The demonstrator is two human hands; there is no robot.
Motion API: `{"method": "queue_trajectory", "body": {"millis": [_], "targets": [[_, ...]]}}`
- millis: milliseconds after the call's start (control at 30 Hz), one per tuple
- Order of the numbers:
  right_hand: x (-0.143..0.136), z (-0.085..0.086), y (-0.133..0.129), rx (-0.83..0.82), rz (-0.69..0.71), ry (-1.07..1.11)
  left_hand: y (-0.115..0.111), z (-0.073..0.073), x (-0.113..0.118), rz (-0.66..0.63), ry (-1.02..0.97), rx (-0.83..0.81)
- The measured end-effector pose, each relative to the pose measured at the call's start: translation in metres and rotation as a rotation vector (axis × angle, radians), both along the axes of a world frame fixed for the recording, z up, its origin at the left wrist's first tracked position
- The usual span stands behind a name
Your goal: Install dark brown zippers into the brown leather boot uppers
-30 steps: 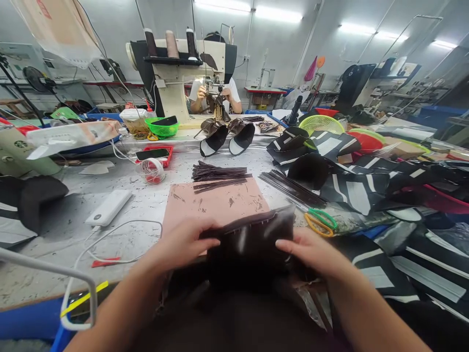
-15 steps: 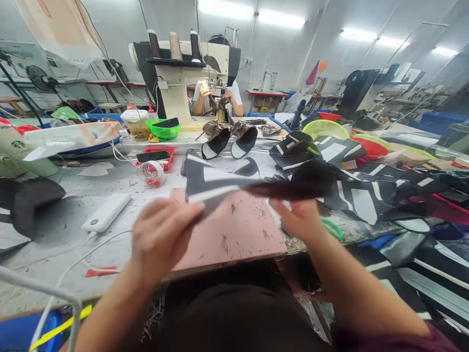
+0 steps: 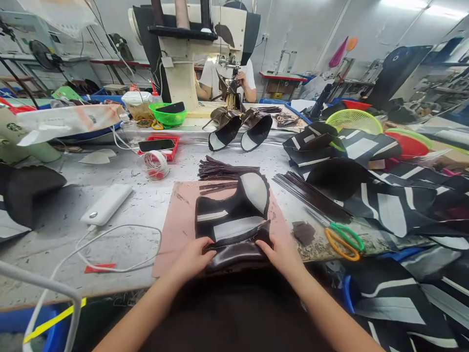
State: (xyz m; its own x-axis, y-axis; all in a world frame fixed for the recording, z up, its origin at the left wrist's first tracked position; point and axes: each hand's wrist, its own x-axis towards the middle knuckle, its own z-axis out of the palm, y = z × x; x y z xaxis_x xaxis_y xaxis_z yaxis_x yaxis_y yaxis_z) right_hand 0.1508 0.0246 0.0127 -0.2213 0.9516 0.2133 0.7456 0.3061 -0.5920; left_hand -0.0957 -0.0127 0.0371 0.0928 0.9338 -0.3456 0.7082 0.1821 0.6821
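A dark leather shoe upper (image 3: 234, 227) lies on the pink board (image 3: 172, 220), its lining side with pale patches facing up. Its near edge is folded over and shows a glossy brown outer face. My left hand (image 3: 196, 256) pinches the left end of that fold, thumb on top. At the fold's right end, my right hand (image 3: 280, 252) grips it the same way, thumb on the leather and the other fingers partly hidden. Thin dark leather strips (image 3: 227, 168) lie just beyond the upper. Scissors (image 3: 342, 239) with green and orange handles rest right of my right hand.
Stacked shoe uppers (image 3: 392, 210) cover the right side. Two shaped uppers (image 3: 256, 129) stand farther back, before a sewing machine (image 3: 183, 73) where a person works. On the left lie a white power bank (image 3: 107, 204) with its cable and a phone (image 3: 157, 145) in a red tray.
The upper was held up, blurred, above the board; now it is down on the board, near edge folded. Both hands have lowered toward me and closer together. The view has tilted downward.
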Motion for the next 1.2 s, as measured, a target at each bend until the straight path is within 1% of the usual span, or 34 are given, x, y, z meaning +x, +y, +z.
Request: {"method": "queue_trajectory", "body": {"millis": [100,133,167,200,233,267,300,333,367,467,533,567,600,667,700,733,767,800,833,867,933,967,1000,1033,1067,1100,1133,1200], "targets": [[-0.004,0.005,-0.005,0.098,-0.112,-0.030,0.000,-0.005,0.001,0.008,0.016,-0.012],[-0.007,0.009,-0.007,0.140,-0.101,-0.025,0.000,-0.005,0.002,0.013,0.026,-0.011],[-0.012,0.013,-0.010,0.184,-0.039,-0.016,-0.001,-0.006,0.003,0.015,0.037,-0.012],[-0.018,0.018,-0.011,0.221,0.073,-0.003,-0.001,-0.006,0.005,0.017,0.049,-0.013],[-0.027,0.023,-0.012,0.236,0.220,0.016,-0.002,-0.006,0.007,0.016,0.061,-0.012],[-0.038,0.028,-0.013,0.214,0.369,0.043,-0.002,-0.006,0.008,0.013,0.074,-0.010],[-0.049,0.030,-0.012,0.148,0.484,0.085,-0.003,-0.006,0.009,0.006,0.084,-0.004],[-0.060,0.031,-0.011,0.044,0.547,0.143,-0.005,-0.006,0.009,-0.001,0.090,0.004],[-0.070,0.031,-0.009,-0.087,0.559,0.215,-0.006,-0.005,0.007,-0.006,0.095,0.009],[-0.089,0.020,-0.004,-0.483,0.441,0.441,-0.009,0.000,-0.007,-0.033,0.126,-0.020],[-0.091,0.012,-0.002,-0.668,0.407,0.539,-0.005,0.005,-0.021,-0.032,0.158,-0.060],[-0.090,0.009,-0.002,-0.737,0.408,0.569,0.001,0.008,-0.028,-0.001,0.171,-0.051],[-0.089,0.007,-0.002,-0.788,0.417,0.585,0.008,0.010,-0.033,0.059,0.174,-0.016],[-0.088,0.006,-0.002,-0.842,0.438,0.579,0.027,0.011,-0.037,0.215,0.125,0.130],[-0.087,0.007,-0.002,-0.861,0.444,0.565,0.036,0.010,-0.036,0.267,0.061,0.207],[-0.087,0.007,-0.001,-0.885,0.445,0.555,0.044,0.010,-0.033,0.278,-0.018,0.267],[-0.088,0.008,-0.001,-0.917,0.435,0.561,0.050,0.009,-0.029,0.263,-0.090,0.320],[-0.088,0.008,0.001,-0.951,0.409,0.596,0.052,0.008,-0.024,0.222,-0.138,0.371],[-0.089,0.009,0.002,-0.982,0.368,0.655,0.051,0.007,-0.019,0.137,-0.168,0.440],[-0.090,0.009,0.003,-1.003,0.318,0.727,0.046,0.005,-0.015,0.021,-0.171,0.522],[-0.093,0.012,0.005,-1.009,0.219,0.832,0.025,0.002,-0.010,-0.248,-0.099,0.713],[-0.094,0.013,0.006,-1.002,0.181,0.840,0.012,-0.001,-0.009,-0.347,-0.024,0.806],[-0.096,0.015,0.006,-0.995,0.154,0.823,-0.002,-0.005,-0.009,-0.389,0.068,0.881],[-0.097,0.017,0.006,-0.996,0.132,0.794,-0.016,-0.010,-0.010,-0.372,0.167,0.939],[-0.098,0.019,0.006,-1.002,0.111,0.769,-0.029,-0.014,-0.011,-0.326,0.249,0.981],[-0.099,0.021,0.005,-1.011,0.088,0.755,-0.039,-0.019,-0.013,-0.289,0.312,0.995],[-0.099,0.021,0.005,-1.017,0.062,0.752,-0.048,-0.024,-0.014,-0.266,0.354,0.992],[-0.099,0.021,0.004,-1.024,0.028,0.745,-0.058,-0.031,-0.015,-0.275,0.404,0.958]]}}
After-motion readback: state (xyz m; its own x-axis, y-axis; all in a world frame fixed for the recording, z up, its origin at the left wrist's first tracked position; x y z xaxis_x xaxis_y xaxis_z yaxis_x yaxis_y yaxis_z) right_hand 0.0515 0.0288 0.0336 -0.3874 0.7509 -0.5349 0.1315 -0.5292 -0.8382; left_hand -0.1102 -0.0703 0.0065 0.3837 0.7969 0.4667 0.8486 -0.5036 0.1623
